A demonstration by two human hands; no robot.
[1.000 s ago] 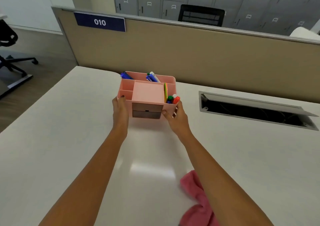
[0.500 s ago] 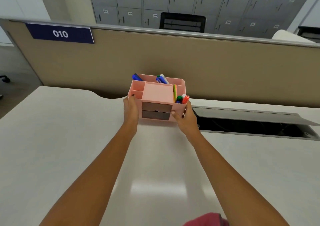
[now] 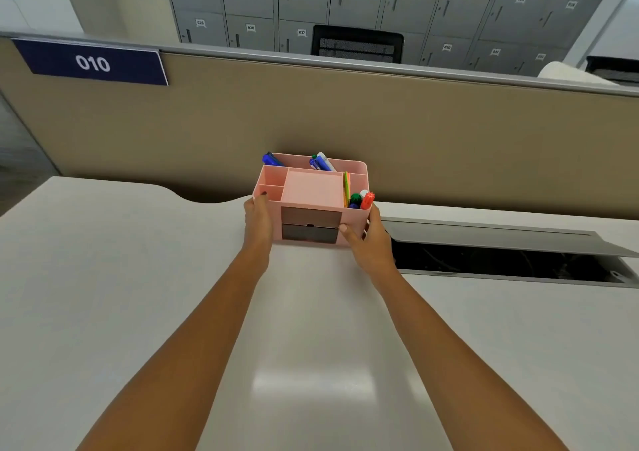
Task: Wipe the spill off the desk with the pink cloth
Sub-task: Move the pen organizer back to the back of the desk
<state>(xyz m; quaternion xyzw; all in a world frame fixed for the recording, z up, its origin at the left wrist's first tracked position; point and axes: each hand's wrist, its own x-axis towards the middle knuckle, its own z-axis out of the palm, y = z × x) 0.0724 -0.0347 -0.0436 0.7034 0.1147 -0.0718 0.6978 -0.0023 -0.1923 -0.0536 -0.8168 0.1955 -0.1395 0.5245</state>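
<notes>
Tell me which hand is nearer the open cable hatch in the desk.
Right. The right hand grips the pink plastic organiser at its right end, beside the cable hatch; the left hand grips its left end, farther off.

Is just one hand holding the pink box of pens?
No: the left hand grips one side of the pink box and the right hand grips the other.

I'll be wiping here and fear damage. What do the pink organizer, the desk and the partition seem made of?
Organizer: likely matte moulded plastic; even colour, rounded corners. Desk: seemingly smooth laminate, semi-gloss; it mirrors a light. Partition: looks like tan fabric, dull and reflection-free, though the weave is too fine to see.
</notes>
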